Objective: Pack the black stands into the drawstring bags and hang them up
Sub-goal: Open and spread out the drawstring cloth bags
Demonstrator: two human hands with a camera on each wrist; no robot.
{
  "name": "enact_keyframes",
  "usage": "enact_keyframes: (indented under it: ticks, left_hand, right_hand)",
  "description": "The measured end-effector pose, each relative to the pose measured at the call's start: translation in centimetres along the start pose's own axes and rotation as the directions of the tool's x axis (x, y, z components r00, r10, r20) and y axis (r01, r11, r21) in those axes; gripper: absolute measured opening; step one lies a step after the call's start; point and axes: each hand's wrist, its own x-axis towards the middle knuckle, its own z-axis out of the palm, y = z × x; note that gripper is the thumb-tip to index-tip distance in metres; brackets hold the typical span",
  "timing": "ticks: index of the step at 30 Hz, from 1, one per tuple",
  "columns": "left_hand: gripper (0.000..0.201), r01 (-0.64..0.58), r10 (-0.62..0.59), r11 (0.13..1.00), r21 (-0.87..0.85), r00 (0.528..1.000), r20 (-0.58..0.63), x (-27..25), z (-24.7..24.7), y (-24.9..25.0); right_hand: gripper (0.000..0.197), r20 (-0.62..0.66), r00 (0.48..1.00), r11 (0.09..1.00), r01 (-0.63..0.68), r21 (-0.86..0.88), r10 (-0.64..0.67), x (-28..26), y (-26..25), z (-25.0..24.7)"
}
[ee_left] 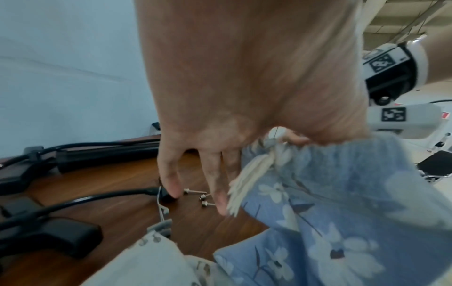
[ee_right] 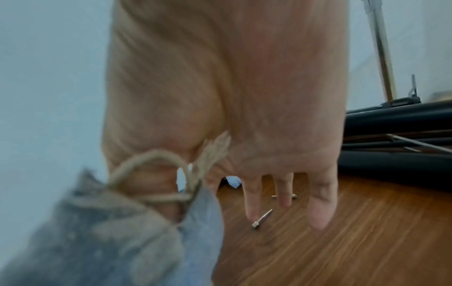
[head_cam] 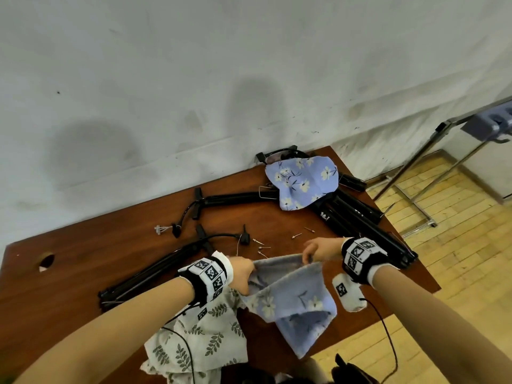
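Note:
A blue floral drawstring bag (head_cam: pixel 293 300) hangs over the brown table (head_cam: pixel 69 273), its mouth stretched between my hands. My left hand (head_cam: pixel 242 273) pinches the left rim (ee_left: pixel 293 147) beside the cream tassel (ee_left: pixel 247 183). My right hand (head_cam: pixel 313 252) pinches the right rim, where the drawstring (ee_right: pixel 156 174) loops at my thumb. The other fingers (ee_right: pixel 318 209) of both hands hang straight. Folded black stands lie on the table: one at the left (head_cam: pixel 155 270), one behind (head_cam: pixel 235 198), several at the right (head_cam: pixel 368 225). A second blue floral bag (head_cam: pixel 302 181) lies over those.
A white bag with a leaf print (head_cam: pixel 202 339) lies at the table's near edge under my left forearm. Small metal pins (head_cam: pixel 260 245) are scattered mid-table. A hole (head_cam: pixel 45 260) is in the table's left end. A metal rack (head_cam: pixel 432 167) stands on the wooden floor at the right.

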Motion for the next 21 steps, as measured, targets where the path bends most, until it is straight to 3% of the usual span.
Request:
enact_keyframes:
  ticks: [5,8,10,12,14,17,21]
  left_hand:
    - [0.04,0.021,-0.023,0.998,0.061,0.999,0.044,2.1,0.7,0.8]
    - [0.041,0.004,-0.015,0.991,0.134,0.997,0.081,3.3,0.1,1.2]
    - [0.044,-0.013,-0.002,0.986,0.164,0.996,0.095,4.0,-0.6,1.4]
    - [0.049,-0.025,0.008,0.984,0.177,0.995,0.096,4.4,-1.1,1.5]
    - [0.05,-0.037,0.021,0.986,0.164,0.995,0.098,5.0,-1.4,1.4]
    - [0.05,-0.06,0.05,0.991,0.12,0.995,0.085,5.3,-1.3,1.2]
    - [0.05,-0.053,0.047,0.997,0.057,0.994,0.1,5.2,-1.0,0.6]
  right_hand:
    - [0.036,-0.117,0.992,0.995,-0.038,0.089,0.048,4.2,0.5,-0.8]
    - [0.022,-0.331,0.938,0.979,-0.039,0.2,0.105,6.8,1.5,-1.1]
    - [0.029,-0.443,0.889,0.993,-0.084,0.083,0.112,8.6,2.0,-1.0]
    - [0.048,-0.447,0.89,0.992,-0.118,-0.047,0.085,9.9,2.3,-0.8]
    - [0.054,-0.434,0.897,0.985,-0.139,-0.102,0.081,11.2,3.0,-0.5]
    - [0.041,-0.491,0.869,0.978,-0.154,-0.138,0.067,12.5,4.4,0.2]
    - [0.017,-0.59,0.805,0.937,-0.159,-0.312,-0.06,13.1,4.7,0.7]
